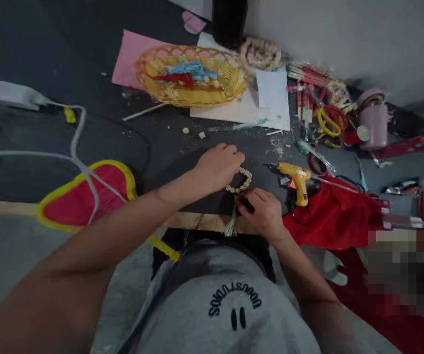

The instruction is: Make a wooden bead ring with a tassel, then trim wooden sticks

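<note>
My left hand (219, 164) is curled, knuckles up, over the far side of a small ring of pale beads (242, 181) on the dark mat. My right hand (261, 211) is closed in a pinch at the near side of the ring, just above a pale straw-coloured tassel (231, 226) that hangs from it. Both hands touch the bead ring. A yellow glue gun (296, 178) lies just right of my right hand, nozzle pointing left.
A yellow woven basket (230, 86) with blue and red pieces sits on pink and white paper behind. A red-and-yellow fan shape (82, 196) and a white cable (75, 142) lie left. Scissors, sticks, a pink cup (374, 123) and red cloth (333, 216) crowd the right.
</note>
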Available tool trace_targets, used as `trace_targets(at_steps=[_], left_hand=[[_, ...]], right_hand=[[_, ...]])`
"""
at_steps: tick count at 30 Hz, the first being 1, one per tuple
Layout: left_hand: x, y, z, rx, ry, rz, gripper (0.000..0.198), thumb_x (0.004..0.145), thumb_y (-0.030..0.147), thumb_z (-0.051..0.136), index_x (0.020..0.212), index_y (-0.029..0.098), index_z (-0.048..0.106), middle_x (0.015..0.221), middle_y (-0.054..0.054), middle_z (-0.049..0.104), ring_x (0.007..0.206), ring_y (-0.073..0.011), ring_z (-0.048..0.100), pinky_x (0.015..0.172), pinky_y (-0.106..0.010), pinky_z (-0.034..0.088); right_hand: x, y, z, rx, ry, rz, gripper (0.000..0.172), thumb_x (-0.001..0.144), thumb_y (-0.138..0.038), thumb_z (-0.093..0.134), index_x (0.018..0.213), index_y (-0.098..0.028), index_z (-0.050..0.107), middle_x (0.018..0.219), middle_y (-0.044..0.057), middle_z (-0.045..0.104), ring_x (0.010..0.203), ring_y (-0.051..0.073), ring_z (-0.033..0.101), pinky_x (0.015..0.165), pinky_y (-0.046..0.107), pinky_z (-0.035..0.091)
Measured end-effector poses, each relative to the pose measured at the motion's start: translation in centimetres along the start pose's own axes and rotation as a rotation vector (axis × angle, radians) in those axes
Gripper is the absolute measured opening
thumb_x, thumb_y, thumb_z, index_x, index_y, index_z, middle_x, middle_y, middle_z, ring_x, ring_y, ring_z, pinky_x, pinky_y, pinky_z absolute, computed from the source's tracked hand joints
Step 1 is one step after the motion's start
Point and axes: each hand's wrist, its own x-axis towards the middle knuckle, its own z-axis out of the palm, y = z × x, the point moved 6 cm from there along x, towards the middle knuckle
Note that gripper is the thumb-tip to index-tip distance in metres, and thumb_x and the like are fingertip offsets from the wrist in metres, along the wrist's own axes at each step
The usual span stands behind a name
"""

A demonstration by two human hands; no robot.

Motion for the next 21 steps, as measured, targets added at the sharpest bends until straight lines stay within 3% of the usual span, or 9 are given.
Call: trace_targets(at_steps=[6, 15, 21], left_hand=[[-0.5, -0.1, -0.8, 0.017, 0.08, 0.029, 0.02, 0.089, 0.008, 0.047, 0.098, 0.013, 0.064, 0.107, -0.013, 0.061, 0.101, -0.0255, 0.056, 0.08, -0.035, 0.045], [-1.3, 0.1, -1.8, 0.072, 0.226, 0.031, 0.018, 0.092, 0.012, 0.048, 0.101, 0.014, 0.064, 0.105, -0.011, 0.061, 0.099, -0.0246, 0.055, 0.078, -0.033, 0.044], [-1.5, 0.1, -2.0, 0.11, 0.28, 0.029, 0.019, 0.091, 0.013, 0.049, 0.103, 0.015, 0.064, 0.103, -0.01, 0.06, 0.097, -0.0235, 0.056, 0.076, -0.032, 0.045]], right_hand=[[0.0, 0.0, -0.2, 0.011, 0.044, -0.003, 0.013, 0.088, -0.026, 0.061, 0.076, -0.021, 0.063, 0.072, 0.001, 0.067, 0.071, 0.015, 0.061, 0.065, 0.028, 0.039], [0.1, -0.1, -0.5, 0.039, 0.093, 0.029, 0.015, 0.087, -0.024, 0.06, 0.072, -0.021, 0.06, 0.067, 0.0, 0.063, 0.063, 0.013, 0.056, 0.061, 0.028, 0.036], [0.0, 0.1, -0.3, 0.054, 0.03, 0.051, 0.014, 0.089, -0.025, 0.059, 0.077, -0.02, 0.064, 0.071, 0.002, 0.065, 0.069, 0.014, 0.059, 0.064, 0.028, 0.039]])
